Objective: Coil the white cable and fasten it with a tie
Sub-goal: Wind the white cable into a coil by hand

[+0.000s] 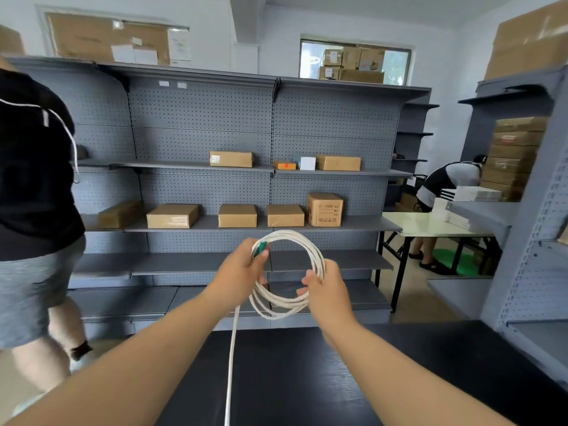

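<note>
Against the far wall at 12 o'clock, grey shelving (199,118) carries cardboard boxes; dark counter (307,379) at 6 o'clock. White cable (278,307) is held in the air over the counter as a round coil, likely so the loops stay stacked while the loose tail (232,348), hanging toward 6 o'clock, gets wound in. Left hand (242,269) clamps the coil's 10 o'clock, fingers wrapped round the strands. Right hand (325,290) pinches at 4 o'clock, thumb inside the ring. Green piece (260,249) at the left fingertips: tie or plug, can't tell. No tie fastened yet.
</note>
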